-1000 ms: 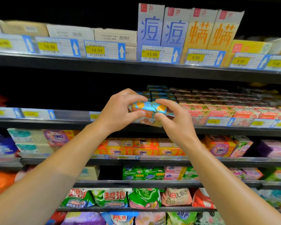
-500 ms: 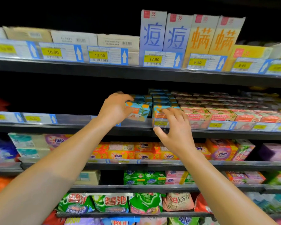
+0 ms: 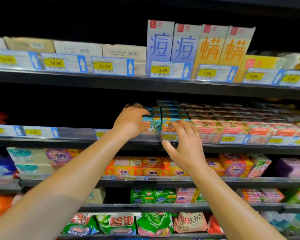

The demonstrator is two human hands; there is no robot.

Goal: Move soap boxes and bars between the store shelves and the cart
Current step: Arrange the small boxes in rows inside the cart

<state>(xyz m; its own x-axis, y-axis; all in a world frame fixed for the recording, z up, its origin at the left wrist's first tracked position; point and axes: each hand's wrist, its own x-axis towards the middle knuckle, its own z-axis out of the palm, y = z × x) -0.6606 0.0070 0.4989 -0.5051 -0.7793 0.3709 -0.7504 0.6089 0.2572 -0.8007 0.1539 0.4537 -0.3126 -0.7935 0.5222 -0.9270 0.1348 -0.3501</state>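
Observation:
On the second shelf point(image 3: 62, 142) stands a row of teal-and-orange goat soap boxes. My left hand point(image 3: 129, 122) grips the left end of one teal-and-orange soap box point(image 3: 151, 124), which sits at the shelf's front edge. My right hand point(image 3: 186, 146) is just right of it, with loosely spread fingertips touching the front of the neighbouring teal-and-orange box point(image 3: 168, 129); the thumb hangs below the shelf's price strip. More boxes of the same kind point(image 3: 171, 110) are stacked behind both. No cart is in view.
Pink goat soap boxes point(image 3: 232, 130) fill the shelf to the right. Tall blue and orange cartons point(image 3: 199, 47) stand on the top shelf behind price tags. OMO soap bars point(image 3: 152, 166) and detergent bags point(image 3: 118, 224) fill the lower shelves. The shelf space left of my left hand is dark.
Both hands held a pair of boxes in front of the shelf, then split it and pushed one box each onto the shelf. My right hand's grip has loosened to fingertips.

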